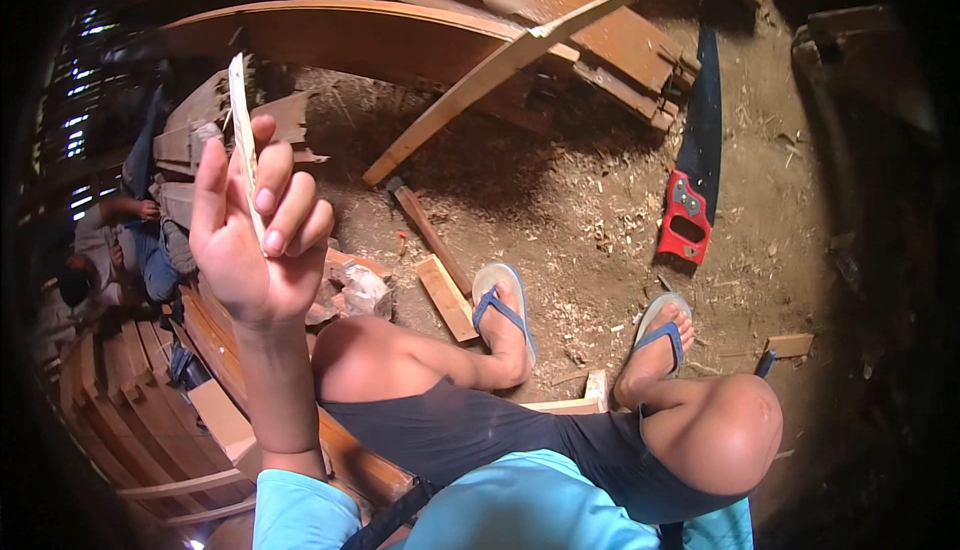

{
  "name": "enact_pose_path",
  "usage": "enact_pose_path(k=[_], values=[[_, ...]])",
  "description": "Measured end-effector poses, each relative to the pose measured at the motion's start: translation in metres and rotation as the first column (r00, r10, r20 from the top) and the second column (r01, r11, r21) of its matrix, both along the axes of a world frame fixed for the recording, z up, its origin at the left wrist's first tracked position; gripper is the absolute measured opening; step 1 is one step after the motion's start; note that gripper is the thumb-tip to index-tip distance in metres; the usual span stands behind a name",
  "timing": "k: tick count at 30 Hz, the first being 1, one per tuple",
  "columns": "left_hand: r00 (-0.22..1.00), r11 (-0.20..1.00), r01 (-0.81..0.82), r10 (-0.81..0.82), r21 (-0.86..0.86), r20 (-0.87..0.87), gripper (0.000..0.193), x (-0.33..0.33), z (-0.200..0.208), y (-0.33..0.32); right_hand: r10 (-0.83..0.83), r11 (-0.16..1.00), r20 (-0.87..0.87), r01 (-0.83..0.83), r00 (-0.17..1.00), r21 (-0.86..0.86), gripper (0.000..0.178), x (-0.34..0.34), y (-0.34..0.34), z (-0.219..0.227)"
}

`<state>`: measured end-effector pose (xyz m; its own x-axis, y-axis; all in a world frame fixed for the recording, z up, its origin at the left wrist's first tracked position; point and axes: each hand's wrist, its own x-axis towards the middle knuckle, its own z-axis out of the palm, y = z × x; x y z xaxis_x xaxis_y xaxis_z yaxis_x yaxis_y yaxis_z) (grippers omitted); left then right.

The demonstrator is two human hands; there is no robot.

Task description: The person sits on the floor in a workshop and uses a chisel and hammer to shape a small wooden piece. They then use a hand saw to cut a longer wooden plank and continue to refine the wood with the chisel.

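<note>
My left hand point(265, 235) is raised at the left, palm toward me. Its thumb and curled fingers close round a thin, pale wood sliver point(243, 135) that stands nearly upright, its ragged tip above my fingers. Only my left forearm comes into view; my right hand does not show. On the dirt ground right of my raised hand lie a hammer point(432, 235) with a wooden handle and a short wood block point(445, 297). A hand saw point(696, 155) with a red handle and dark blade rests further right.
Large brown boards point(420, 40) lie across the far side, with a long angled wood piece point(470, 85) leaning on them. Wood shavings point(625, 215) cover the ground near my sandalled feet. Another person point(140, 225) is at the far left. Stacked planks point(130, 410) stand lower left.
</note>
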<state>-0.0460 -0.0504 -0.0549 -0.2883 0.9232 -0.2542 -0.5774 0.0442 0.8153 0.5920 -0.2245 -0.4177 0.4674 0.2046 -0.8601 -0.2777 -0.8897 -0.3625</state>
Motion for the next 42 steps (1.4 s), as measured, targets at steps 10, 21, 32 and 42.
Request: enact_pose_path(k=[10,21,32,42], values=[[0.815,0.927,-0.368,0.283,0.075,0.506,0.038,0.069,0.025,-0.126,-0.154,0.927,0.143,0.093,0.978,0.365,0.023,0.003,0.048,0.023],[0.963,0.97,-0.001,-0.064,0.244,0.26,0.034,0.112,0.073,-0.074,0.026,-0.007,0.467,-0.467,0.884,0.884,0.056,-0.183,0.213,0.464],[0.874,0.935,-0.224,0.067,0.276,0.482,0.039,0.111,0.02,-0.11,0.778,-0.546,0.615,-0.622,-0.128,0.562,0.034,-0.354,0.146,0.476],[0.98,0.981,-0.192,0.19,-0.037,-0.063,0.034,0.104,0.003,-0.089,0.991,0.009,0.076,-0.615,0.112,0.788,0.032,-0.363,0.153,0.414]])
